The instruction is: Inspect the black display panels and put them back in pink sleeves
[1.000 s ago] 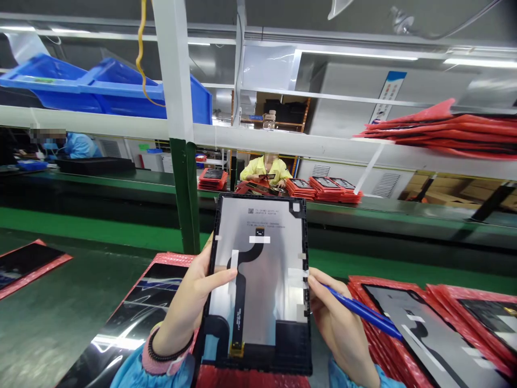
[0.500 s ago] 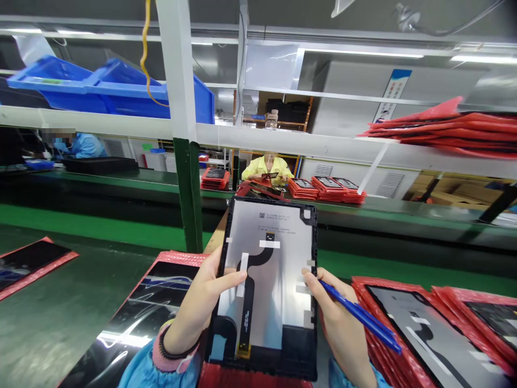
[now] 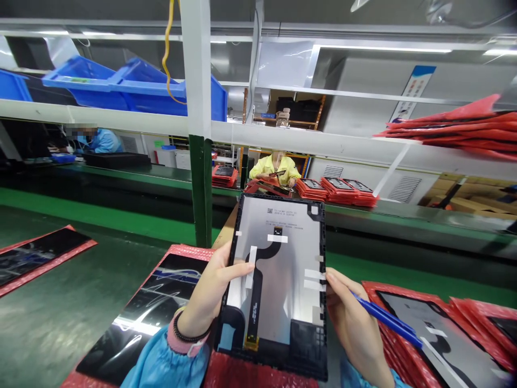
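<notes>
Head view of a line station. A green surface (image 3: 52, 323) lies below me, and a long green bench (image 3: 133, 175) runs across the room beyond a white shelf rail (image 3: 323, 141).

My left hand (image 3: 214, 285) grips the left edge of a tablet panel (image 3: 274, 280), fingers laid across its silver back. That panel is held up over the surface, tilted toward me, with a black flex cable (image 3: 256, 291) and white tape strips (image 3: 313, 280) on the back. My right hand (image 3: 351, 312) pinches a blue stick (image 3: 388, 319), its fingertips (image 3: 330, 276) touching the panel's right edge.

Bagged panels (image 3: 141, 318) lie in red bubble bags under and left of the work, another (image 3: 40, 264) further left, and a stack (image 3: 428, 334) at right. Above, two blue bins (image 3: 149, 89) sit on the shelf, contents not visible, beside a pile of red bags (image 3: 452, 129). Red stacks (image 3: 337, 189) sit on the far bench, near a co-worker in yellow (image 3: 274, 168). A co-worker in blue (image 3: 103, 141) is at far left.
</notes>
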`<state>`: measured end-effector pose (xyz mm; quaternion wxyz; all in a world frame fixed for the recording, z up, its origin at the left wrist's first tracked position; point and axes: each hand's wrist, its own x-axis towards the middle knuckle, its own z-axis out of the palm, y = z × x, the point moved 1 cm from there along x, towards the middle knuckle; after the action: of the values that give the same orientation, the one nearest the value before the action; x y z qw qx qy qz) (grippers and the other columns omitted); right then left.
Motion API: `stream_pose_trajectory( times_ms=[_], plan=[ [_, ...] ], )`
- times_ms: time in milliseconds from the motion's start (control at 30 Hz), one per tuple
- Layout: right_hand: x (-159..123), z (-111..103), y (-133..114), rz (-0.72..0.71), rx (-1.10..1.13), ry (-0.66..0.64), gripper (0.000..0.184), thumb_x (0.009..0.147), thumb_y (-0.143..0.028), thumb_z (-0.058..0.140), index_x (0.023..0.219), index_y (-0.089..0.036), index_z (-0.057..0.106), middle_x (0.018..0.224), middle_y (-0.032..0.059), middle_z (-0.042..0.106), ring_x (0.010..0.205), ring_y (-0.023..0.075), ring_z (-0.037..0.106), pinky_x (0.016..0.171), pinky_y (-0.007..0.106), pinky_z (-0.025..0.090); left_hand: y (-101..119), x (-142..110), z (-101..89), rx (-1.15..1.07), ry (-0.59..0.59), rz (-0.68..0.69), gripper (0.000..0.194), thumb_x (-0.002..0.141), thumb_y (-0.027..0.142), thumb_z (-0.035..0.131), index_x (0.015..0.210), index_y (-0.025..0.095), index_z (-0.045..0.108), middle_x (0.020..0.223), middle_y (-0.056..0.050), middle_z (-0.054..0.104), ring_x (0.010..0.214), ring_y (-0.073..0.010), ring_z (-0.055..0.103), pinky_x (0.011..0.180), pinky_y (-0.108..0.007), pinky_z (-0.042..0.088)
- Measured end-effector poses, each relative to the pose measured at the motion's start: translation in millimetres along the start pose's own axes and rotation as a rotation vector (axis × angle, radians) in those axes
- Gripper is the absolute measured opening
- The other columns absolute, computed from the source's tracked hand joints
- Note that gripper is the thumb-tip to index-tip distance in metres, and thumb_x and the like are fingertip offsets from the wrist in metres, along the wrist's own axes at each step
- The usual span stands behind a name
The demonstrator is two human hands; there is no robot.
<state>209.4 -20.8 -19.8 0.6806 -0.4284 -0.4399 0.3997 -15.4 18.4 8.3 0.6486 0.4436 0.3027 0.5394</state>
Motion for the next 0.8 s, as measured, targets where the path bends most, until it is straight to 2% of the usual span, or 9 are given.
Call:
stream_pose_trajectory(
  times_ms=[100,167,233,333,433,533,600,700,800],
  plan=[
    [2,2,-3,0.042,0.029,-0.014,0.019,0.076,-0.043,0.074,0.079,-0.024,0.074,0.064,-0.001,0.069,0.057,0.016,0.061,0.053,0.025,0.047,1,0,-0.6,0.08,0.019,0.063,0.042,0.07,0.024,0.077,0.111,0.02,0.07,0.086,-0.002,0.076,0.064,-0.0149,0.067,0.059,-0.023,0.052],
    [2,4,-6,0.058,0.022,-0.02,0.023,0.079,-0.044,0.072,0.092,-0.025,0.074,0.074,0.0003,0.075,0.069,0.0175,0.068,0.065,0.025,0.052,2,0,-0.8,0.174,0.041,0.139,0.035,0.077,0.03,0.073,0.11,0.021,0.071,0.082,-0.001,0.076,0.057,-0.0118,0.064,0.057,-0.022,0.051],
    [1,6,-11,0.038,0.009,0.01,0.028,0.08,-0.044,0.071,0.101,-0.025,0.072,0.085,0.0026,0.077,0.084,0.0206,0.071,0.082,0.029,0.053,2,0,-1.3,0.293,0.079,0.246,0.028,0.081,0.034,0.069,0.105,0.021,0.074,0.082,-0.001,0.077,0.061,-0.0133,0.067,0.058,-0.022,0.053],
    [-2,8,-15,-0.015,0.072,0.045,0.036,0.081,-0.038,0.072,0.115,-0.026,0.066,0.111,0.0056,0.074,0.111,0.0241,0.065,0.103,0.037,0.044,-1,0,-2.5,0.543,0.1,0.488,0.02,0.085,0.029,0.065,0.099,0.02,0.076,0.087,-0.003,0.078,0.075,-0.0182,0.072,0.067,-0.023,0.057],
    [-6,10,-16,0.074,0.284,-0.076,0.046,0.082,-0.045,0.068,0.125,-0.031,0.06,0.131,0.0055,0.063,0.124,0.0269,0.056,0.109,0.046,0.037,-7,1,-1.4,0.812,-0.101,0.869,0.034,0.088,0.011,0.057,0.119,0.021,0.068,0.103,-0.005,0.077,0.088,-0.0188,0.074,0.078,-0.025,0.058],
    [-11,14,-17,0.202,0.454,-0.199,0.059,0.071,-0.07,0.064,0.116,-0.033,0.067,0.127,0.007,0.066,0.124,0.0338,0.055,0.102,0.055,0.044,-13,2,1.4,1.021,-0.341,1.267,0.049,0.087,0.0,0.048,0.133,0.017,0.055,0.117,-0.01,0.071,0.107,-0.0203,0.068,0.093,-0.031,0.055],
    [-15,17,-20,0.224,0.484,-0.19,0.06,0.066,-0.075,0.064,0.107,-0.033,0.072,0.119,0.0077,0.07,0.124,0.0351,0.055,0.1,0.055,0.046,-15,4,2.8,1.147,-0.377,1.404,0.043,0.088,0.002,0.047,0.128,0.015,0.058,0.115,-0.011,0.072,0.111,-0.0208,0.066,0.098,-0.034,0.052],
    [-19,19,-25,0.237,0.459,-0.148,0.05,0.063,-0.064,0.076,0.098,-0.029,0.075,0.108,0.0086,0.075,0.119,0.035,0.059,0.099,0.053,0.048,-15,7,3.8,1.265,-0.394,1.445,0.038,0.092,0.005,0.043,0.124,0.014,0.06,0.114,-0.01,0.073,0.114,-0.0199,0.064,0.105,-0.036,0.046],
    [-19,19,-21,0.235,0.437,-0.134,0.05,0.058,-0.057,0.083,0.095,-0.024,0.076,0.096,0.0103,0.077,0.113,0.0364,0.063,0.099,0.053,0.048,-12,6,6.1,1.302,-0.403,1.415,0.043,0.09,0.0,0.038,0.127,0.013,0.057,0.119,-0.011,0.07,0.125,-0.0213,0.056,0.111,-0.042,0.038]
  ],
)
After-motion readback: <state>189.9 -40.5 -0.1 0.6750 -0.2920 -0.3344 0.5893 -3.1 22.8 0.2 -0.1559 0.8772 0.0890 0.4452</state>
